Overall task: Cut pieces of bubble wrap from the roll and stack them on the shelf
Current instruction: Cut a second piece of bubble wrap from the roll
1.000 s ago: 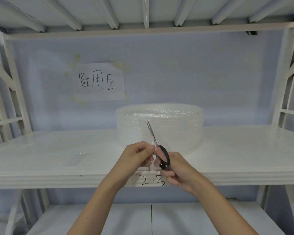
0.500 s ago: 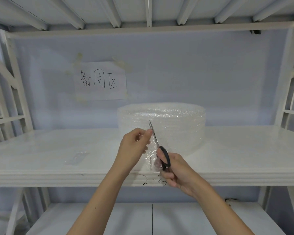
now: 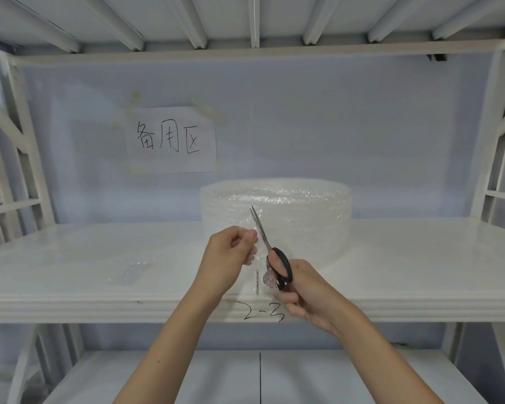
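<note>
A cut piece (image 3: 130, 271) lies flat on the shelf (image 3: 70, 290). The left hand (image 3: 228, 258) pinches the loose wrap by its edge. The right hand (image 3: 301, 290) holds the scissors (image 3: 270, 249), cutting. Behind sits the roll (image 3: 289, 211). The wrap looks light and floppy, so pull it tight.
</note>
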`<state>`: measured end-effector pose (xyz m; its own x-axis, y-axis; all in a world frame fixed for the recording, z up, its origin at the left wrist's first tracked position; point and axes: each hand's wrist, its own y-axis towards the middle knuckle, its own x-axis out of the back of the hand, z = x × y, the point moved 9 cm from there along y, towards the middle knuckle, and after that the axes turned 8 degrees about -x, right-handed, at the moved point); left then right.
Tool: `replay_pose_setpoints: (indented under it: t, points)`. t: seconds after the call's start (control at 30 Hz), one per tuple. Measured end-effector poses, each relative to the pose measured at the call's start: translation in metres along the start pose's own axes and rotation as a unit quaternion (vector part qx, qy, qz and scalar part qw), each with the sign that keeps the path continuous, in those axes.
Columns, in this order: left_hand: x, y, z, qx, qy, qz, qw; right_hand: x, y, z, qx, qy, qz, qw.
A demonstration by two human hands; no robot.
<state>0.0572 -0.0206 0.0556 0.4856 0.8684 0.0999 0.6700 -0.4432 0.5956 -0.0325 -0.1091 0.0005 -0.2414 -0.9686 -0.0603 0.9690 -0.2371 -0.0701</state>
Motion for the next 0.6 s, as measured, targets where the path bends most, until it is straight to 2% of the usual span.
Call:
replay_pose_setpoints:
  t: [0.4,0.6]
  points:
    - [0.001,-0.006,-0.002,-0.011,0.032,0.013,0.999,-0.003,0.001,0.008,0.0,0.0,-0.003,1.0]
    - [-0.007,-0.013,-0.006,-0.015,0.039,0.051,0.998,-0.006,-0.002,0.019,0.016,0.02,-0.001,1.0]
